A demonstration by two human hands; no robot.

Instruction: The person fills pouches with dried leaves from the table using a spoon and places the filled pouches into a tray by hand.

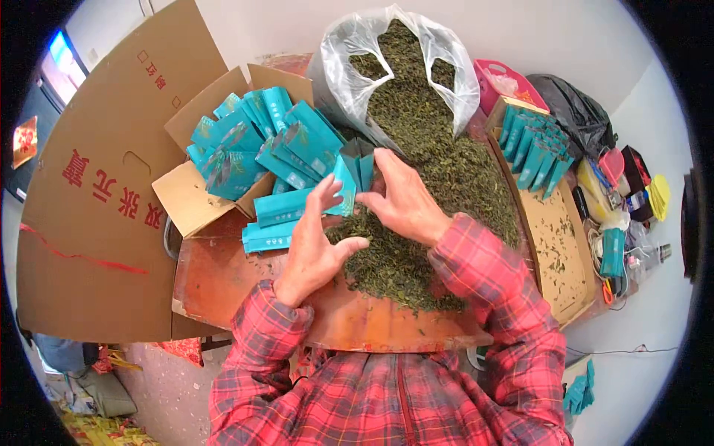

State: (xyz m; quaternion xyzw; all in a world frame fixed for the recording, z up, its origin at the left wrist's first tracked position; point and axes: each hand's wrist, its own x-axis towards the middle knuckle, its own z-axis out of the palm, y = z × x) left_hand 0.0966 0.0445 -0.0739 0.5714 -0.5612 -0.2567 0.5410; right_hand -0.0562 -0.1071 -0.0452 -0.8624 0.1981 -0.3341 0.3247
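Observation:
Near the table's middle, several teal packets [361, 166] stand upright with dark open tops. My left hand [306, 249] is open, its thumb stretched away from the fingers. Its fingertips lie over a lighter teal packet [344, 182] beside the upright ones; I cannot tell whether they press on it. Just right of those packets is my right hand [407, 199], thumb and fingers apart, its fingertips close against their side. Dried green leaves, apparently tea [398, 271], lie heaped under and between my hands. Flat teal packets [284, 207] lie left of my left hand.
A cardboard box [195, 199] overflowing with teal packets stands at left, before a large cardboard sheet [97, 193]. A clear plastic bag [338, 63] spills leaves at the back. Right is a shallow carton [559, 267] with upright packets [529, 145]; a pink basket [491, 93] stands behind.

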